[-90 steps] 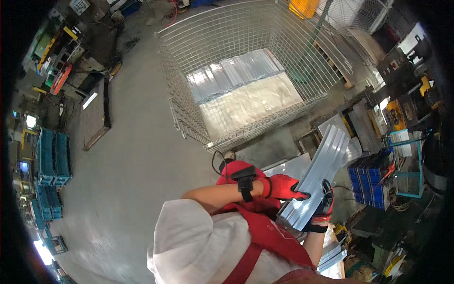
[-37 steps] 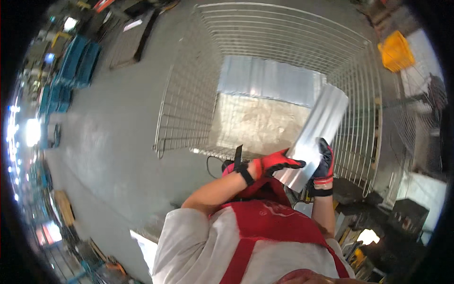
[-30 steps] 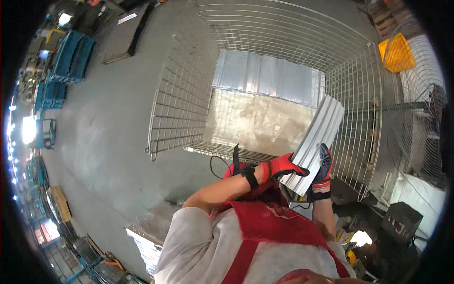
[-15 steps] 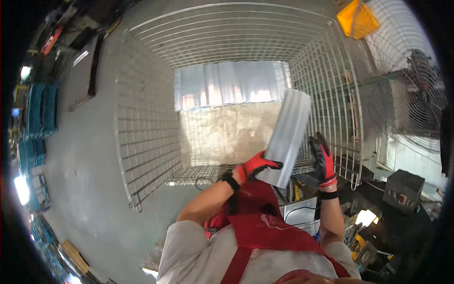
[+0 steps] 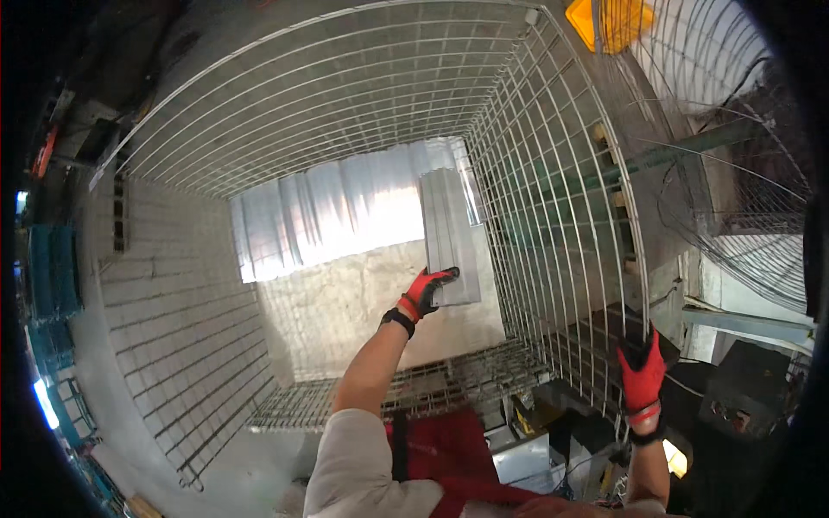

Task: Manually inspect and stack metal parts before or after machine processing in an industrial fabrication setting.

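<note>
My left hand [image 5: 420, 292], in a red and black glove, holds a grey ribbed metal panel [image 5: 446, 226] by its near end. The panel is inside a large wire mesh cage [image 5: 561, 173], beside a row of similar shiny metal panels [image 5: 324, 207] along the far side. Beneath them a pale, wrinkled sheet [image 5: 345, 315] covers the bottom of the cage. At the near end of the cage's right wall, my right hand [image 5: 642, 371], gloved alike, grips the wire edge; its fingertips are partly hidden.
Right of the cage stand a round fan guard [image 5: 760, 233] and a dark box-shaped unit [image 5: 747, 388]. A yellow container [image 5: 609, 24] is at the far right. Blue stacked crates [image 5: 53, 272] line the left edge. The cage's near wall [image 5: 414, 388] is low, between me and the inside.
My left hand has reached forward into the cage with the metal panel. My right hand has moved away from beside the panel to the cage's right wall. The view has leaned in closer.
</note>
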